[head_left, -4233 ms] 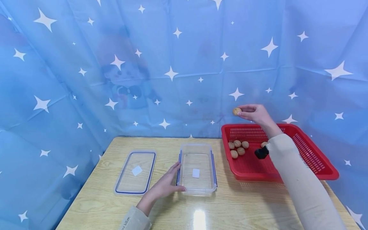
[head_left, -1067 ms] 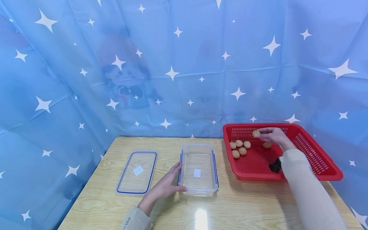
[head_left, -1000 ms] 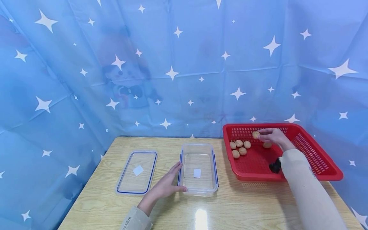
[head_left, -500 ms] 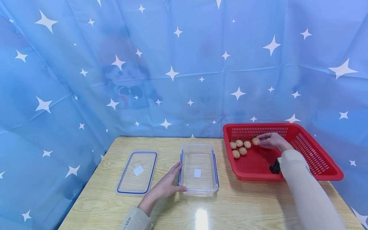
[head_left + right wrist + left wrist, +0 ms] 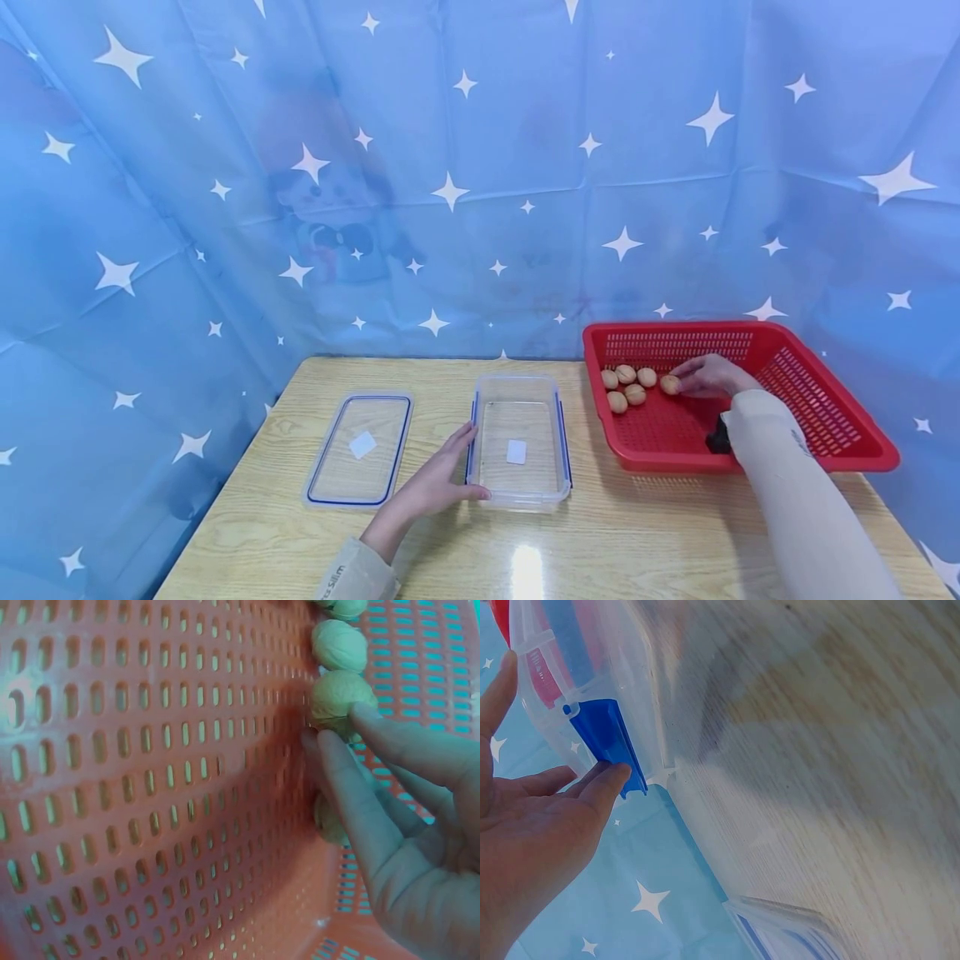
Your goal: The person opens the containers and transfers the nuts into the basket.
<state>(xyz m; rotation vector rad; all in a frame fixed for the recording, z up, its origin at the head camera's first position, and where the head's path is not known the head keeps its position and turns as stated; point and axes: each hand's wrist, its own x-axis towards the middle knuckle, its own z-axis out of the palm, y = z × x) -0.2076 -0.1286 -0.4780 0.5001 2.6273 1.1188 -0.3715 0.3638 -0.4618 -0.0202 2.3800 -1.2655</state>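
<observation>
In the head view my left hand (image 5: 433, 483) lies along the left side of a clear plastic food container (image 5: 517, 408), thumb at its near corner. The left wrist view shows those fingertips against the container's blue latch (image 5: 611, 739). My right hand (image 5: 712, 377) reaches down inside a red plastic basket (image 5: 667, 458). Thumb and fingertips pinch a walnut (image 5: 670, 384) close over the basket floor. The right wrist view has this walnut (image 5: 341, 697) at the fingertips, with another walnut (image 5: 330, 817) partly hidden behind the fingers.
Several walnuts (image 5: 624, 374) sit in the basket's left part. A clear lid with a blue seal (image 5: 358, 487) lies left of the container on the wooden table (image 5: 600, 542). Behind the table hangs a blue curtain with white stars (image 5: 487, 167).
My right hand moved from above the basket's back rim down into it, lowering the walnut to near the floor beside the others. My left hand stayed at the container.
</observation>
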